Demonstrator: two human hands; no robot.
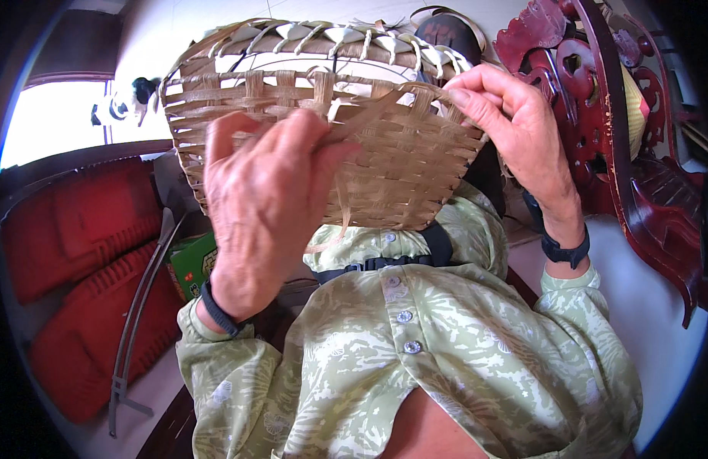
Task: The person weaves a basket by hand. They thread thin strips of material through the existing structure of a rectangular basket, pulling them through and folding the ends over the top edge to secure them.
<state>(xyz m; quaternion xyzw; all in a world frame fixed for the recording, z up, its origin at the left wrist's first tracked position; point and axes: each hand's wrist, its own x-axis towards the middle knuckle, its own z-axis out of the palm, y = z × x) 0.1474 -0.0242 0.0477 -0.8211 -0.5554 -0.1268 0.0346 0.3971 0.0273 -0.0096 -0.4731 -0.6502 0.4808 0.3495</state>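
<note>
So the basket (323,130) is held up right in front of the chest, its woven side facing the camera; it's half done, with open gaps near the top rim and loose ends sticking out. The left hand (266,191) is pressed against the weave with fingers curled, pinching a loose strip (342,203) that dangles toward the shirt (446,344); the right hand (515,122) is up at the right edge, fingertips nipped on another strip end near the rim (can't tell exactly how tight). My take on doing this bit well: keep the left hand bracing the weave so rows don't slide; pull the strip snug and flat, not twisted; ease it over-under without kinking, since thin strips look like they'd crack. A red carved chair (622,115) sits just to the right; red cushions (86,283) off to the left.
</note>
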